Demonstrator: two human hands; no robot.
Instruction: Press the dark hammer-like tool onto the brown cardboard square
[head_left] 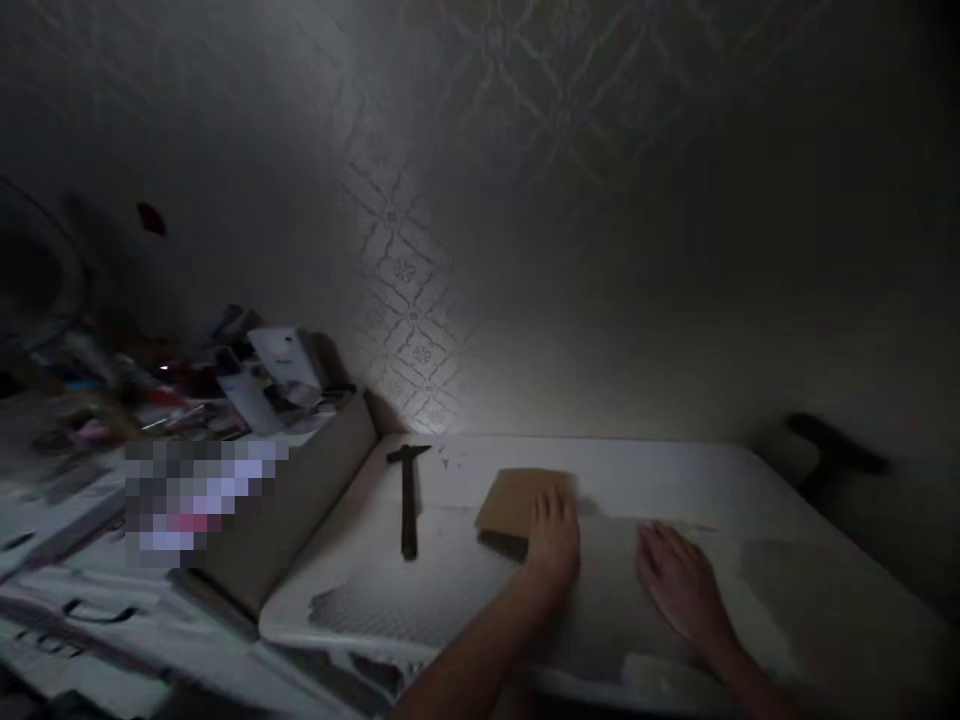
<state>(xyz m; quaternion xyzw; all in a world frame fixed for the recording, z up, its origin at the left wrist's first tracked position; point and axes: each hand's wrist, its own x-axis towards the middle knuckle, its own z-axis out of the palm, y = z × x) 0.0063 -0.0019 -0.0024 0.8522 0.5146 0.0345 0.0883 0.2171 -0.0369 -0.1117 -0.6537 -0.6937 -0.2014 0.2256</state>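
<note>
Resting on the white worktop (660, 480), the flat brown cardboard-like piece (508, 505) looks light and stiff, best held by opposite edges. The left hand (555, 530) covers its right part, grip unclear; the right hand's (681, 582) fingers lie loose, holding nothing visible.

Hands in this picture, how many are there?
2. The left hand has its fingers on the brown cardboard piece; the right hand is palm down at the white tabletop, to the right of the cardboard. No others show.
</note>
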